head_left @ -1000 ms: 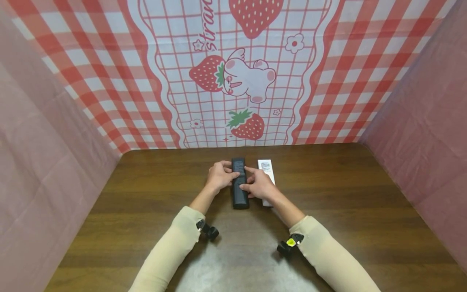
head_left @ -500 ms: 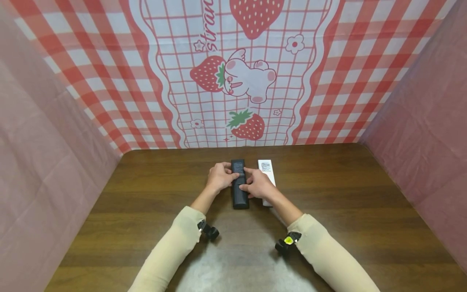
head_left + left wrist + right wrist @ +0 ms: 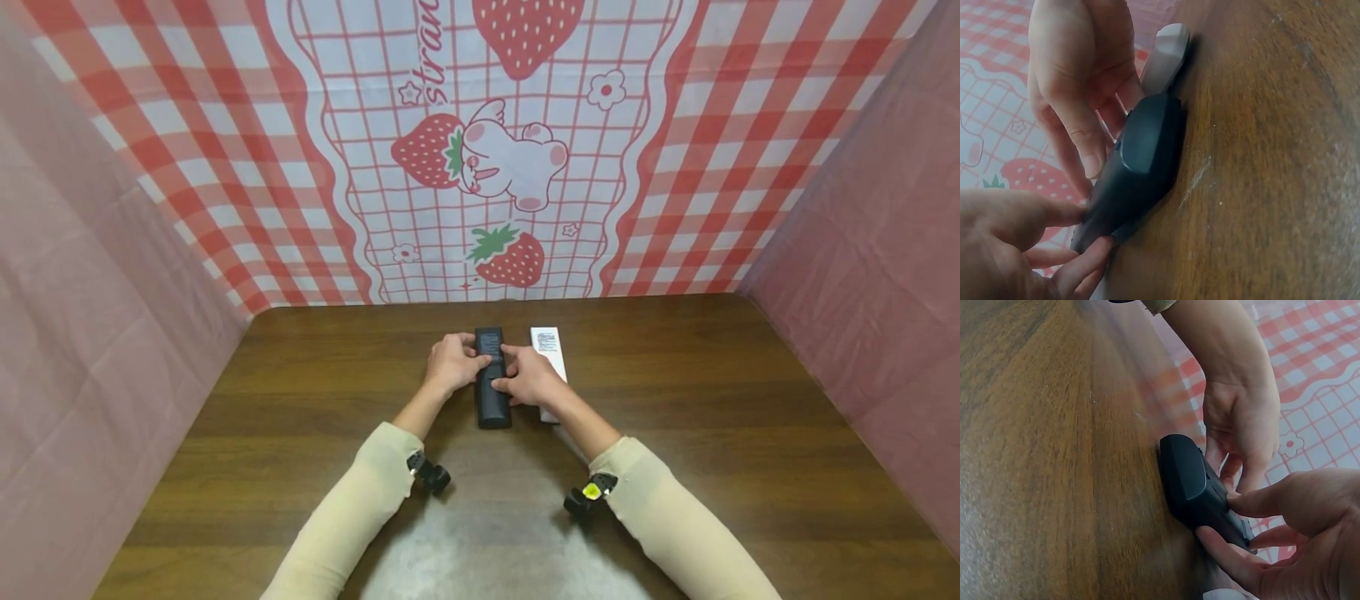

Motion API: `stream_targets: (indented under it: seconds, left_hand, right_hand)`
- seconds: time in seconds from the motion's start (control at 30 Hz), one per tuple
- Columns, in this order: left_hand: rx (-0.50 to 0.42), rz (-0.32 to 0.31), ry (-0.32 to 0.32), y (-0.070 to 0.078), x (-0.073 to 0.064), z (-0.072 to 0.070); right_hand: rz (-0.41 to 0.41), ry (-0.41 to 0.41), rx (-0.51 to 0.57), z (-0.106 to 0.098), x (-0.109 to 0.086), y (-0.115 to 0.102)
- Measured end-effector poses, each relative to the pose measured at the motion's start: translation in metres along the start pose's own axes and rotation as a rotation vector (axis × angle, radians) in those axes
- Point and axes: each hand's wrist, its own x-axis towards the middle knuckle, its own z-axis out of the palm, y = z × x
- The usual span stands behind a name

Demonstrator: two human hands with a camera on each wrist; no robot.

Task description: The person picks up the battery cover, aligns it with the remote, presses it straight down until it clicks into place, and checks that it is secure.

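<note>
A black remote control [image 3: 494, 407] lies on the table with its label and back cover facing up. My left hand [image 3: 452, 364] grips its far part from the left side, thumb on top. From the right side, my right hand [image 3: 536, 379] holds the same remote around its middle, with the thumb on the back cover. The near end of the black remote [image 3: 1142, 140] shows in the left wrist view. To the right lies a white remote control [image 3: 548, 343], also label up, partly hidden under my right hand and wrist.
The brown wooden table [image 3: 315, 375] ends at a red-and-white checked cloth [image 3: 247, 150] behind the remotes. Pink curtains [image 3: 90, 267] hang at both sides. A small black camera [image 3: 433, 477] sticks out from each sleeve, low over the table.
My right forearm has shifted very slightly left. Both hands keep their hold on the black remote, which lies in nearly the same place.
</note>
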Motion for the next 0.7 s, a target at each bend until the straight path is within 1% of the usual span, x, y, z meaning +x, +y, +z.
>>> stream_targets:
  seconds: [0.17, 0.33, 0.47, 0.6, 0.7]
  left_hand:
    - [0.055, 0.017, 0.0, 0.003, -0.0035, -0.0011]
    - [0.149, 0.035, -0.015, 0.0044, -0.0043, -0.0026]
    - [0.214, 0.031, -0.017, 0.0049, -0.0037, -0.0032]
    - [0.22, 0.011, -0.027, 0.006, -0.004, -0.0043]
    - [0.178, 0.0, -0.046, 0.0082, -0.0061, -0.0058]
  right_hand:
    - [0.01, -0.002, -0.001, 0.0001, -0.0003, -0.0007]
    - [0.016, 0.001, -0.016, 0.0008, -0.0008, -0.0013]
    - [0.018, 0.004, -0.02, 0.0014, -0.0005, -0.0017]
    - [0.017, 0.01, -0.03, 0.0022, -0.0013, -0.0019]
    - [0.017, 0.012, -0.029, 0.0022, -0.0017, -0.0017]
